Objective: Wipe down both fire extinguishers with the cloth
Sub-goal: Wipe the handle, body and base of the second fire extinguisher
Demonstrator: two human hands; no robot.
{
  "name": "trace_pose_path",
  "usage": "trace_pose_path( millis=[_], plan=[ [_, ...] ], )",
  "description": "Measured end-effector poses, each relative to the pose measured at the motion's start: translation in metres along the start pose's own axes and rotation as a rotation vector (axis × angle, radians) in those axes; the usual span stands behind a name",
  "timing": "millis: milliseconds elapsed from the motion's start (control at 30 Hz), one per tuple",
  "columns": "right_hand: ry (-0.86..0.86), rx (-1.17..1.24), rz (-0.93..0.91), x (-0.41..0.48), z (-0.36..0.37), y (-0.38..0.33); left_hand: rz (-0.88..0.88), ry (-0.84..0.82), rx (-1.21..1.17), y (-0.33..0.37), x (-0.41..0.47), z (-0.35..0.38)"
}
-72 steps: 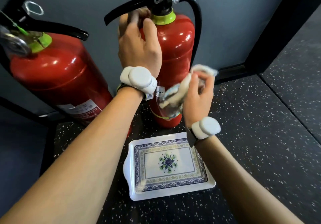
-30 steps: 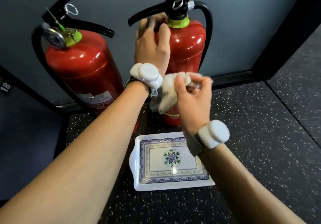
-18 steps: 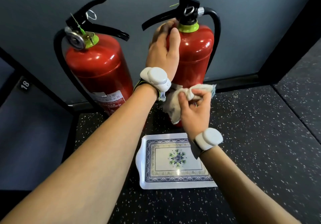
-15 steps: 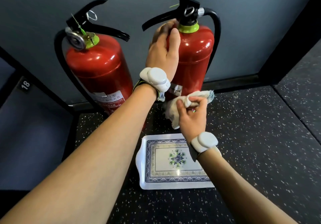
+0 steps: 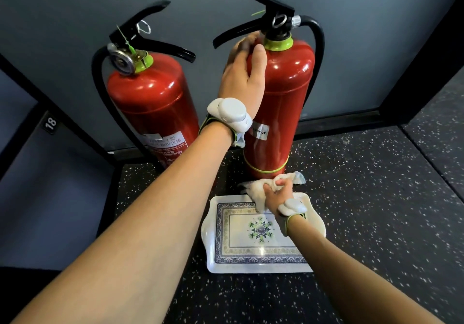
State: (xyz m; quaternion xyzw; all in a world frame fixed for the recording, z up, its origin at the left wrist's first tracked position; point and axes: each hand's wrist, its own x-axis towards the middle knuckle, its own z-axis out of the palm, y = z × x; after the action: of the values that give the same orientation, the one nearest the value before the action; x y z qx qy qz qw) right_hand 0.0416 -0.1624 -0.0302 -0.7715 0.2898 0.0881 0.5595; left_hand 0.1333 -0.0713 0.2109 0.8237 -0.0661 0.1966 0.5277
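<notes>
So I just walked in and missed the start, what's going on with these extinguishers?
A person is wiping down the right-hand fire extinguisher. Their left hand grips its shoulder just below the green collar, steadying it. Their right hand holds a crumpled white cloth low at the cylinder's foot, over the far edge of a patterned tray lying on the speckled floor. The left-hand fire extinguisher stands beside it with no hand on it.

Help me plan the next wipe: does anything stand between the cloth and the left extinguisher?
The left forearm crosses between the cloth, gripped by the right hand low against the right extinguisher, and the left extinguisher; the left hand holds the right one's shoulder. Nothing else visible does.
</notes>
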Motion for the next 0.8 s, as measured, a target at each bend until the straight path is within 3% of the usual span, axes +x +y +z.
trace_pose_path(
  millis=[100,200,300,400,534,701,801],
  plan=[
    [-0.003,-0.034,0.021,0.0,-0.004,-0.022,-0.023,-0.013,0.002,0.003,0.0,-0.001],
    [0.04,0.135,0.0,-0.015,-0.009,-0.04,-0.004,-0.051,0.008,0.006,-0.002,-0.007],
    [0.053,0.286,-0.177,-0.042,-0.019,-0.069,0.048,-0.044,0.074,-0.002,-0.016,-0.016],
    [0.044,0.394,-0.389,-0.065,-0.035,-0.105,0.168,0.103,0.186,-0.013,-0.045,-0.022],
    [-0.207,0.56,-0.6,-0.099,-0.045,-0.153,0.167,0.148,0.158,-0.033,-0.078,-0.03],
    [-0.473,0.415,-0.706,-0.111,-0.063,-0.177,0.084,0.149,0.045,-0.031,-0.092,-0.041],
    [-0.326,0.259,-0.695,-0.107,-0.074,-0.171,0.003,0.207,0.077,-0.029,-0.088,-0.042]
  ],
)
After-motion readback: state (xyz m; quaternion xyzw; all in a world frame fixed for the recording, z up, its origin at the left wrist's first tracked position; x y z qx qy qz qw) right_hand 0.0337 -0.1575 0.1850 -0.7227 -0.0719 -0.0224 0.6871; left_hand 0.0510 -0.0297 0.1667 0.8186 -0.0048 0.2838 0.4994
